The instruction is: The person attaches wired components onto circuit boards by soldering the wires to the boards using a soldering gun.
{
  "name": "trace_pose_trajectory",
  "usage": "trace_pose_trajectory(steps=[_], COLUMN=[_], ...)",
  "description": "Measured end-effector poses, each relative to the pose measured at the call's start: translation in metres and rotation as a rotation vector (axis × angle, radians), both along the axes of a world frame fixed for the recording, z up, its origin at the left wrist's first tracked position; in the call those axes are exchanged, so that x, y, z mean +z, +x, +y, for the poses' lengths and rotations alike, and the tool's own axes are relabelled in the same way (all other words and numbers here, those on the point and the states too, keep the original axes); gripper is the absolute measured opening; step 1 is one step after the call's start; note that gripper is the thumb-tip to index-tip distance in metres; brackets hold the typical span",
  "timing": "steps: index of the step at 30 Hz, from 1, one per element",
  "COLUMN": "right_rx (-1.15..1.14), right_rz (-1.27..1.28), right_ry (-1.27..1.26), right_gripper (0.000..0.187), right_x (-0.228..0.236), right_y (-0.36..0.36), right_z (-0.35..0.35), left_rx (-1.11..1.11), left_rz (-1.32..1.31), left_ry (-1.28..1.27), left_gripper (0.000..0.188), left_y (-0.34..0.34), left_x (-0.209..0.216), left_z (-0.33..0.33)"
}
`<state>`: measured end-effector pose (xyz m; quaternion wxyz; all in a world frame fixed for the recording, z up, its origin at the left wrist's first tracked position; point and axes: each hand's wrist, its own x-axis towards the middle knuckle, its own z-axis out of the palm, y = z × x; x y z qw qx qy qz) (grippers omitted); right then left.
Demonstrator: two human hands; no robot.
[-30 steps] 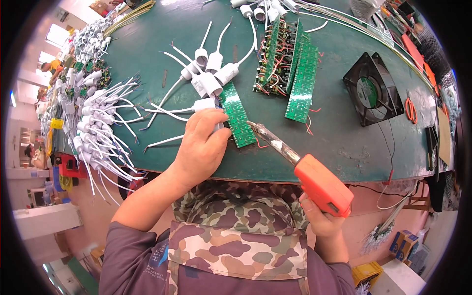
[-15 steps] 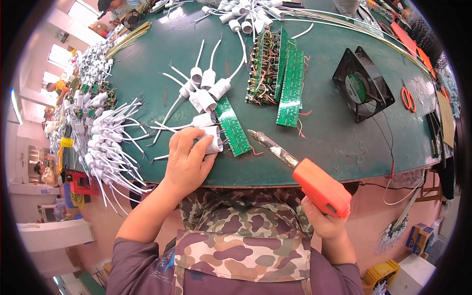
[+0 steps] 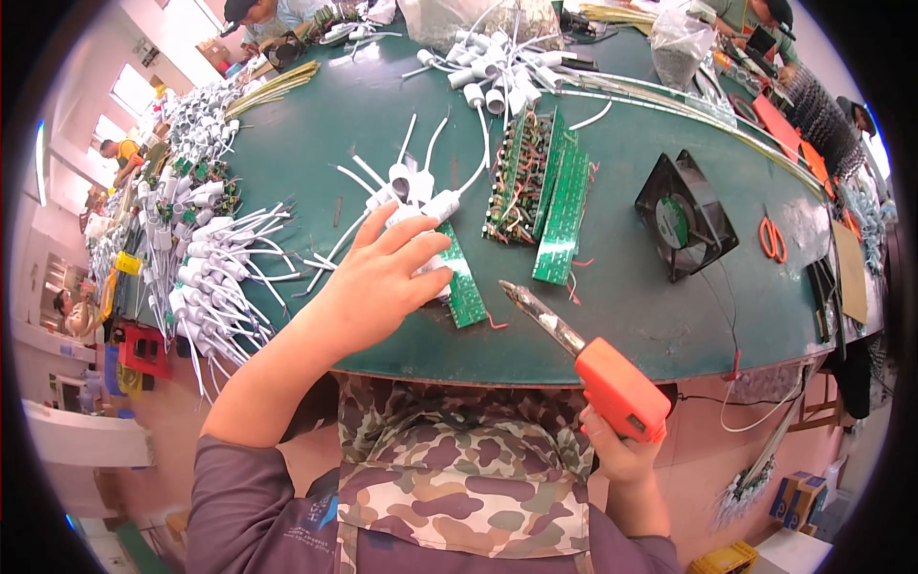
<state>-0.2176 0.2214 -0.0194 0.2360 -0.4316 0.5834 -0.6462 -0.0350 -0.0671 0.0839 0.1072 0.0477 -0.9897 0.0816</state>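
My left hand [image 3: 378,277] reaches over a cluster of white cylindrical caps with wire leads, its fingers apart and covering part of the cluster. One white cap [image 3: 442,206] shows just beyond the fingers; whether the fingertips touch any cap I cannot tell. Beside them lies a narrow green circuit board strip [image 3: 465,292], partly hidden by the hand, with a red wire at its near end. My right hand [image 3: 620,450] is closed around the handle of an orange soldering gun [image 3: 623,390]. Its metal tip points up and left, just right of the strip, apart from it.
Upright circuit boards [image 3: 524,177] and a leaning green panel [image 3: 562,225] stand mid-table. To the right are a black fan [image 3: 684,215] and orange scissors [image 3: 773,239]. Wired white caps pile up [image 3: 206,273] at left; more [image 3: 497,72] lie at the back. Other people work beyond.
My left hand has left the near cap and moved forward, its fingers spreading over the cluster. The soldering gun stays in my right hand. The whole view has shifted, showing more of the far table.
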Motion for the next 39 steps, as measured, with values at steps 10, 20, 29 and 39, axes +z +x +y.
trace_pose_trajectory(steps=[10,20,29,39], right_rx=[-0.018,-0.136,-0.146,-0.179], right_rz=[0.035,-0.083,-0.032,-0.179], right_ry=[-0.179,-0.093,-0.076,-0.171], right_gripper=[0.039,0.041,0.038,0.041], right_x=[0.011,0.017,0.018,0.021], right_y=[-0.022,-0.025,-0.023,0.002], right_z=[0.004,-0.003,0.001,0.011], left_rx=[0.247,0.703,0.760,-0.061], left_rz=[0.134,0.146,0.403,0.966], left_ry=[0.245,0.576,0.852,0.745], left_gripper=[0.027,0.047,0.043,0.026], left_y=[-0.086,-0.210,-0.203,-0.103], left_x=[0.017,-0.071,-0.062,0.122], left_z=[-0.119,-0.242,-0.260,-0.131])
